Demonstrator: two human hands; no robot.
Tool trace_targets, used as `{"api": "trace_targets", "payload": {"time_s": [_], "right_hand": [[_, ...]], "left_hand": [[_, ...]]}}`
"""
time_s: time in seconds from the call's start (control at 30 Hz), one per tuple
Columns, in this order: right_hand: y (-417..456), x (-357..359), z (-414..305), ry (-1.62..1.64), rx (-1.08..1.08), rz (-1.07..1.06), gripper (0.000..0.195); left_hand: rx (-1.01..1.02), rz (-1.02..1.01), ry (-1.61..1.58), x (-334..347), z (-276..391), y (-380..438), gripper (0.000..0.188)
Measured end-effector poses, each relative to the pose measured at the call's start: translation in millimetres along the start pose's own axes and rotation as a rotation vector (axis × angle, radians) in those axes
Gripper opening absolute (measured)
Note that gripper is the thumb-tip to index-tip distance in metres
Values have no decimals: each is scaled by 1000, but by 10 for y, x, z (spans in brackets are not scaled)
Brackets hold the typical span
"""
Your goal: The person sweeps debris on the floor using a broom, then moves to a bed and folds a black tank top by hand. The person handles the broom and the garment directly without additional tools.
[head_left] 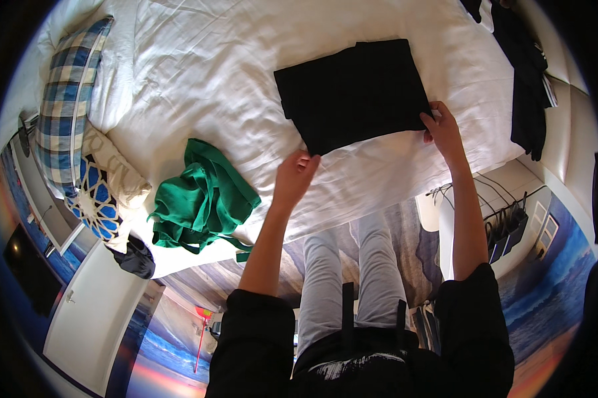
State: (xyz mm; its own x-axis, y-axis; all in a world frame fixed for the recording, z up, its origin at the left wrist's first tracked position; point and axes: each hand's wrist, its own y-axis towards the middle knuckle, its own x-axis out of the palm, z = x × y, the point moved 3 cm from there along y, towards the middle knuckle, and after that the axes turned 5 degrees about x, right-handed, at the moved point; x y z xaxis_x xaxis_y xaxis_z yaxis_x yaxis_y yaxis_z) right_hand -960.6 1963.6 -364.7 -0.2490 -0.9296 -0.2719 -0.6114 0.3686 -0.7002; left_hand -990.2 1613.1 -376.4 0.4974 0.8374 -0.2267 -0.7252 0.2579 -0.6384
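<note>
A black folded garment (pixel 355 97) lies flat on the white bed sheet (pixel 219 84), roughly rectangular with slightly uneven layered edges. My left hand (pixel 295 176) pinches its near left corner between thumb and fingers. At the near right corner, my right hand (pixel 443 128) grips the cloth, thumb on top and fingers at the edge. The garment's exact kind cannot be made out. To the left of my left hand, a crumpled green garment (pixel 204 196) with a strap rests close to the bed's near edge.
A blue plaid pillow (pixel 70 104) and a blue-and-white patterned cushion (pixel 94 199) sit at the left, with a black cloth (pixel 135 258) below them. Dark clothing (pixel 525 89) hangs over the bed's right end. A patterned rug (pixel 408 239) lies under my legs.
</note>
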Motion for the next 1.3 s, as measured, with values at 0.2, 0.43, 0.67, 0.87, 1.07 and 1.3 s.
{"api": "trace_targets", "payload": {"time_s": [0.2, 0.43, 0.67, 0.87, 1.07, 1.3], "right_hand": [[-257, 73, -427, -742, -573, 499, 40], [-3, 823, -773, -880, -1046, 429, 51], [401, 940, -582, -975, -985, 409, 50], [421, 937, -543, -1014, -879, 338, 53], [474, 954, -500, -987, -889, 332, 53], [560, 970, -456, -1023, -814, 258, 56]], "left_hand": [[230, 348, -170, -464, 470, 445, 40], [886, 608, 590, -200, 1240, 581, 50], [626, 312, 912, 321, 774, 770, 62], [641, 314, 959, 319, 681, 812, 61], [636, 318, 939, 326, 632, 823, 60], [637, 298, 926, 337, 539, 895, 61]]}}
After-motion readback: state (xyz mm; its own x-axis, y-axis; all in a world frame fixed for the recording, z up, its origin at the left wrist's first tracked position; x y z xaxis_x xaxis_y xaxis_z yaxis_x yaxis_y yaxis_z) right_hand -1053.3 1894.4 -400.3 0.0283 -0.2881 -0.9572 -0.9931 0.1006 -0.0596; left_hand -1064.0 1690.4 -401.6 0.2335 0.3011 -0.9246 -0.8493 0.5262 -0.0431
